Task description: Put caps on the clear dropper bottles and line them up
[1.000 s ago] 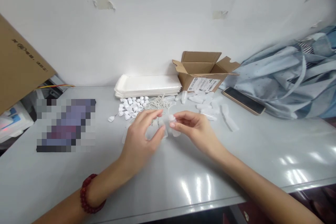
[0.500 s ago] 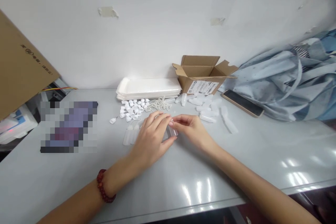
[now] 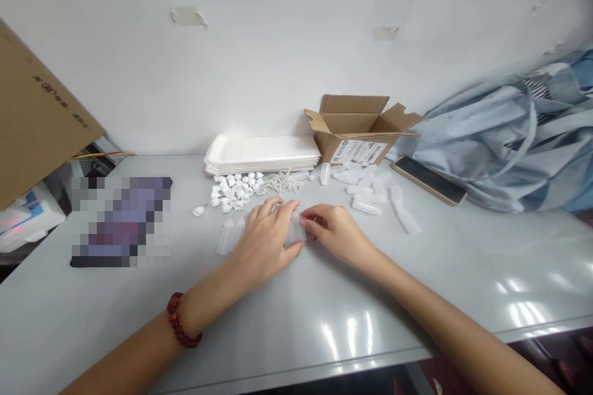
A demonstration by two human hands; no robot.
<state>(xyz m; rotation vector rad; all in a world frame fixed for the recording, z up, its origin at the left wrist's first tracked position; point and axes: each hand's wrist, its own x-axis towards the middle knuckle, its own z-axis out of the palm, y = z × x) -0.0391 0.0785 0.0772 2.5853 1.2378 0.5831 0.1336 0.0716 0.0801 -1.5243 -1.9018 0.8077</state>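
My left hand point(image 3: 266, 237) lies over a row of clear plastic bottles point(image 3: 225, 238), its fingers spread and its thumb near their close ends. Part of the row is hidden beneath it. At the row's right end, my right hand point(image 3: 331, 227) has its thumb and fingers curled together, the tips close against the last bottle point(image 3: 296, 232); whatever is between them is hidden. Behind the left hand are a pile of white caps point(image 3: 235, 190) and a heap of thin whitish cords point(image 3: 282, 184). One cap point(image 3: 198, 211) with a thin tip sits apart.
More loose clear bottles point(image 3: 365, 207) lie to the right. Farther back are a stack of white packs point(image 3: 264, 151) and an open cardboard box point(image 3: 354, 145). A phone point(image 3: 428, 179) rests beside blue-grey fabric point(image 3: 491, 142). A blurred-out device point(image 3: 123, 219) is on the left.
My right hand has drawn slightly away from my left fingers. More of the bottle at the row's right end now shows between the hands.
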